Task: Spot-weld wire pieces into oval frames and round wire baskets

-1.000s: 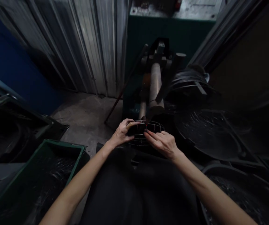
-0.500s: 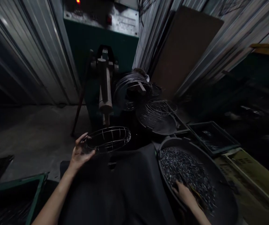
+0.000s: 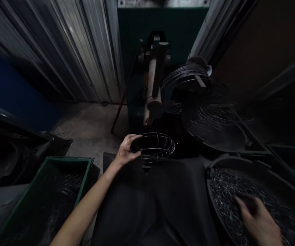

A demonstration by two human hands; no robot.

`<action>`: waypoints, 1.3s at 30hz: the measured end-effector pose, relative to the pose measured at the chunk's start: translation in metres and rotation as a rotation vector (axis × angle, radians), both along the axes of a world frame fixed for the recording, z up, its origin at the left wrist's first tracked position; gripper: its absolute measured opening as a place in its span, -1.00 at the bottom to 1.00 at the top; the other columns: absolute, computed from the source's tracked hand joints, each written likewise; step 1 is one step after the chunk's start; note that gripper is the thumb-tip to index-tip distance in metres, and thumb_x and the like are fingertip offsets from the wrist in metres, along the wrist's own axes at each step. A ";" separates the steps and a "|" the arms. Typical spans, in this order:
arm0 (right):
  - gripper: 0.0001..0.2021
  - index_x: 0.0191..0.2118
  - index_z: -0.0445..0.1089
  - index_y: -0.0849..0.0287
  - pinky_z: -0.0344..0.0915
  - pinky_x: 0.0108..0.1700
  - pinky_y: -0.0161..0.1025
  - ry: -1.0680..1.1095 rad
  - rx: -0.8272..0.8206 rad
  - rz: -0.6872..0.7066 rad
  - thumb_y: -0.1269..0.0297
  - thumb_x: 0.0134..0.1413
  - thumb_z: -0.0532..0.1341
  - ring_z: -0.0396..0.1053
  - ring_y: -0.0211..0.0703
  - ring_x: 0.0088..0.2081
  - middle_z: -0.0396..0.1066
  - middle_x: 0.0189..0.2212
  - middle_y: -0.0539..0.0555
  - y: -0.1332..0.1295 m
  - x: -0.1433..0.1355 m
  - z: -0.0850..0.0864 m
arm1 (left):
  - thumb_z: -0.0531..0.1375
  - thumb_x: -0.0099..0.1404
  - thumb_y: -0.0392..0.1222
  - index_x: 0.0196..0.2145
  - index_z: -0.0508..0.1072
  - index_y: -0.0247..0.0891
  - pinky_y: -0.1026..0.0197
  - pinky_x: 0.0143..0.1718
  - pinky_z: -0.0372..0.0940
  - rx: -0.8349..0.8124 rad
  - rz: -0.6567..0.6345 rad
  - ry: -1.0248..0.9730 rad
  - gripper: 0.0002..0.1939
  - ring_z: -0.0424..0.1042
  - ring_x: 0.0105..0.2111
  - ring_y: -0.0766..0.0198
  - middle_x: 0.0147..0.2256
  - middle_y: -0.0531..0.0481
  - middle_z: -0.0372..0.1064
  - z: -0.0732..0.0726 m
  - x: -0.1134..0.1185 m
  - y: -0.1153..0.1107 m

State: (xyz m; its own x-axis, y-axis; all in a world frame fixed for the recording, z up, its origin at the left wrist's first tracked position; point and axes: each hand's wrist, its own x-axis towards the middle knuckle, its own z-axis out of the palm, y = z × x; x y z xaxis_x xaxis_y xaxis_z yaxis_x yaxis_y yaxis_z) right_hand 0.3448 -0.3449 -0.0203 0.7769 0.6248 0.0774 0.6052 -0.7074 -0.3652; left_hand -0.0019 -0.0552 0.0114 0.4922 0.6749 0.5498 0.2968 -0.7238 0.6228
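Observation:
A round cage of thin metal wire (image 3: 168, 147) is held at its left side in my left hand (image 3: 127, 150), the thumb below and the fingers above. It sits above the dark cloth (image 3: 150, 198) over my lap, just under the lower end of a machine's cylindrical arm (image 3: 154, 92). Over at the right, my right hand (image 3: 261, 218) is at a wide dark pan (image 3: 215, 208) full of small shiny metal pieces (image 3: 229, 191). Its fingers are curled and somewhat blurred; anything at the fingertips is too dark to make out.
Coiled wire (image 3: 186, 73) hangs right of the machine arm, above a second pan (image 3: 214, 135) with thin wire pieces. A green crate (image 3: 86, 167) holding metal pieces stands on the left. Behind are the green machine body (image 3: 180, 27) and corrugated metal wall (image 3: 86, 44).
My view has turned left and down, bringing the green crate further in. My left hand keeps its hold on the wire cage. My right hand has shifted within the pan, its fingers still curled.

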 end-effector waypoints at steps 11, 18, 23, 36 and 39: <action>-0.72 -0.38 0.46 0.06 0.46 -0.41 -0.23 0.111 0.542 0.553 0.03 0.14 0.11 0.49 -0.09 -0.46 0.52 -0.47 0.04 0.096 -0.075 0.005 | 0.24 0.12 -0.28 0.05 0.30 -0.12 0.05 -0.01 0.36 -0.003 0.033 0.013 -0.48 0.38 -0.01 0.12 -0.03 -0.08 0.30 -0.011 -0.014 0.009; -0.69 -0.26 0.45 0.10 0.45 -0.34 -0.23 0.320 0.468 0.503 -0.02 0.09 0.16 0.50 -0.09 -0.35 0.54 -0.37 0.05 0.094 -0.077 0.017 | 0.24 0.11 -0.26 0.03 0.32 -0.18 0.03 0.00 0.33 -0.001 0.022 0.024 -0.51 0.36 -0.02 0.11 -0.06 -0.11 0.31 0.002 0.003 0.004; -0.74 -0.23 0.49 0.12 0.37 -0.48 -0.33 0.540 0.382 0.773 0.08 0.15 0.15 0.42 -0.25 -0.53 0.54 -0.39 0.02 0.153 -0.108 0.084 | 0.26 0.06 -0.30 0.03 0.33 -0.19 0.00 0.02 0.31 -0.005 -0.060 0.096 -0.47 0.34 -0.02 0.09 -0.07 -0.12 0.30 0.012 0.016 0.005; -0.76 -0.07 0.47 0.08 0.17 -0.44 -0.32 -0.702 0.519 1.230 0.38 0.18 0.16 0.40 -0.41 -0.51 0.52 -0.14 -0.02 0.217 -0.135 0.071 | 0.26 0.02 -0.38 0.06 0.31 -0.16 0.02 0.02 0.31 -0.078 -0.083 0.028 -0.39 0.33 0.00 0.09 -0.06 -0.11 0.29 0.019 0.003 0.003; -0.76 -0.07 0.47 0.09 0.15 -0.45 -0.32 -0.759 0.569 1.260 0.40 0.17 0.17 0.36 -0.43 -0.53 0.51 -0.12 -0.02 0.221 -0.133 0.074 | 0.26 0.02 -0.38 0.06 0.31 -0.17 0.05 0.01 0.32 -0.078 -0.084 -0.002 -0.39 0.34 -0.02 0.11 -0.07 -0.10 0.29 0.017 0.003 0.008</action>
